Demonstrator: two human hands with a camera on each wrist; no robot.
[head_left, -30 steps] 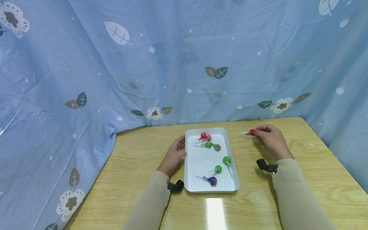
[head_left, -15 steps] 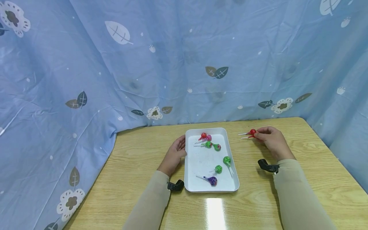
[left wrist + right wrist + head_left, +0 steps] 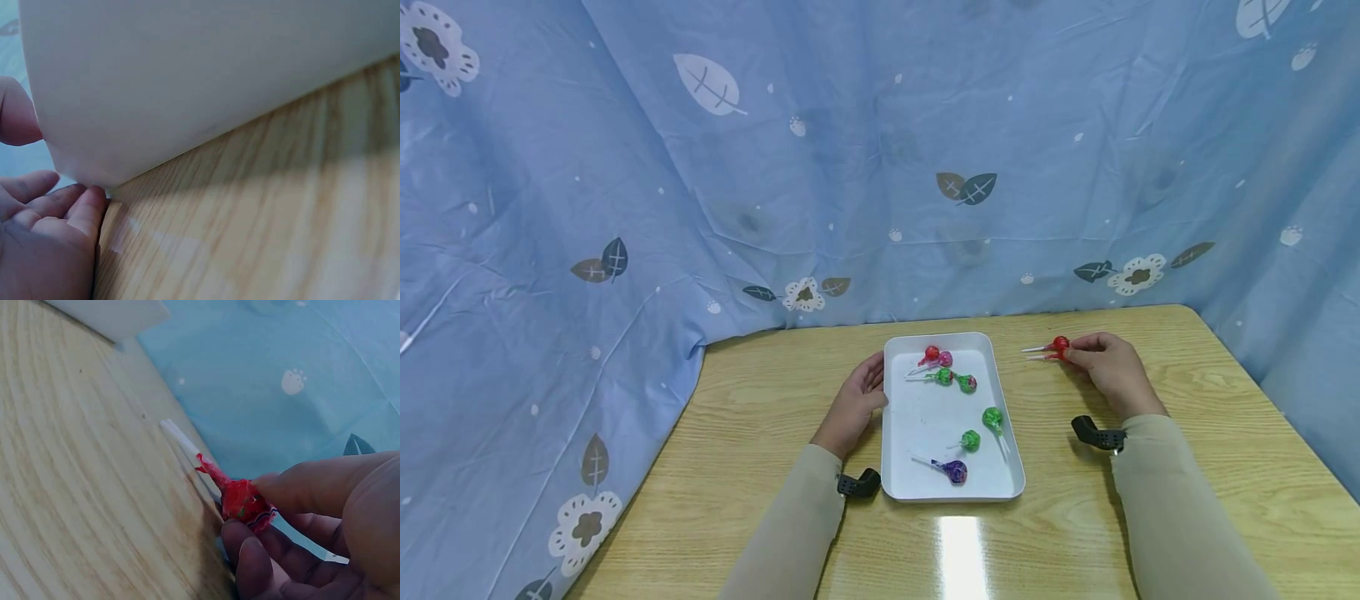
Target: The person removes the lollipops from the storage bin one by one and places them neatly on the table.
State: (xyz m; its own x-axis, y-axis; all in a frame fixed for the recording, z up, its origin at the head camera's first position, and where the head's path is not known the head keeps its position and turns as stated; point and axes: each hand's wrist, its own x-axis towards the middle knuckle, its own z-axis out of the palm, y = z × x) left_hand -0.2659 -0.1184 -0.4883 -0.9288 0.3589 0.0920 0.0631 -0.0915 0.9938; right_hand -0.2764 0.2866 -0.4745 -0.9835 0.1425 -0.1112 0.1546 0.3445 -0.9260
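Observation:
My right hand (image 3: 1108, 371) is at the right side of the table, pinching a red-wrapped lollipop (image 3: 240, 500) between thumb and fingers. A second red lollipop (image 3: 1061, 342) lies right beside it; both white sticks point left. Whether the fingers hold this one too, I cannot tell. Against the left side of a white tray (image 3: 886, 442) is my left hand (image 3: 850, 407); its thumb touches the rim and its fingertips meet the bottom of the wall. Inside the tray are a red lollipop (image 3: 932, 352), a pink one (image 3: 945, 359), several green ones (image 3: 992, 418) and a purple one (image 3: 955, 472).
The wooden table (image 3: 752, 433) carries the tray near its middle. A blue patterned curtain (image 3: 850, 167) hangs behind the table and along both sides. Each wrist wears a black camera mount (image 3: 1097, 435).
The lower red lollipop at my right hand has shifted a little, so its stick lies more apart from the upper one. My left hand and the tray have stayed in place.

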